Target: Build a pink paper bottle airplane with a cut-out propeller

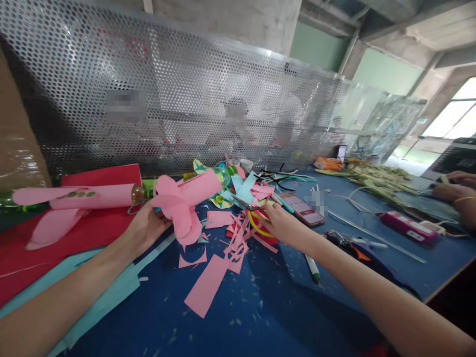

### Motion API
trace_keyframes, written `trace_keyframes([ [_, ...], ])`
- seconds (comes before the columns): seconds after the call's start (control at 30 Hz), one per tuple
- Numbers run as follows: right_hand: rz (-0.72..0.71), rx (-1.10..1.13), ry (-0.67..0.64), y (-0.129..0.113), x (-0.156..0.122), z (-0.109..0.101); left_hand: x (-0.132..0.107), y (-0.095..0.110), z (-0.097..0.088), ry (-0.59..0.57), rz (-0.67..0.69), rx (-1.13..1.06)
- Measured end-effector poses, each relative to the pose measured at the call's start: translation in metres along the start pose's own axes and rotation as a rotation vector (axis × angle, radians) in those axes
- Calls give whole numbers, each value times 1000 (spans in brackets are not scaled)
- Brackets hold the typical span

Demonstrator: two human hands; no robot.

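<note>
My left hand [148,224] grips a plastic bottle wrapped in pink paper [203,187], with rounded pink paper pieces at its near end. Some of the fingers are hidden behind that paper. The bottle lies tilted, its green neck end toward the back right. In my right hand [277,220] is a pair of scissors [256,224] with yellow handles, blades pointing left over the paper scraps. Strips of pink paper [238,240] are heaped below the scissors. Left of my left hand lies a second pink-wrapped bottle [96,196] with green oval marks.
Red sheets [33,243] and light blue sheets [122,282] cover the left side. To the right lie a phone [303,208], a green-capped marker [313,270] and a purple box [411,228]. Another person's hand [453,191] is at far right. A perforated metal panel [201,89] stands behind.
</note>
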State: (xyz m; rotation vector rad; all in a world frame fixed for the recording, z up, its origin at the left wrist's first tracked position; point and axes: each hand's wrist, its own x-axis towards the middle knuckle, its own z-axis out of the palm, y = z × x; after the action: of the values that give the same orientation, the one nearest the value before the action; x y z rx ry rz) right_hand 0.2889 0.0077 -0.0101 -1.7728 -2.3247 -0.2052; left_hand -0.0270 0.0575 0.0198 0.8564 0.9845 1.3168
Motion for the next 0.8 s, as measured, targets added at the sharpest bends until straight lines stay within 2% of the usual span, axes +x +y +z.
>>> trace_keyframes([
  [0.2, 105, -121, -81, -9, 11, 12, 0, -1, 2, 7, -3, -1],
  [0.33, 142, -133, -136, -11, 19, 2, 0, 0, 3, 0, -5, 1],
  [0.47, 167, -100, -233, 11, 29, -22, -1, 0, 3, -2, 4, -5],
  [0.57, 207, -85, -292, 32, 35, -32, -1, 0, 3, -1, 0, -9],
  [0.67, 222, -54, -339, 43, 38, -30, 0, 0, 3, 12, -6, -16],
  [0.8, 243, 3, -355, 44, 38, -21, 4, -1, 1, 29, -8, -17],
])
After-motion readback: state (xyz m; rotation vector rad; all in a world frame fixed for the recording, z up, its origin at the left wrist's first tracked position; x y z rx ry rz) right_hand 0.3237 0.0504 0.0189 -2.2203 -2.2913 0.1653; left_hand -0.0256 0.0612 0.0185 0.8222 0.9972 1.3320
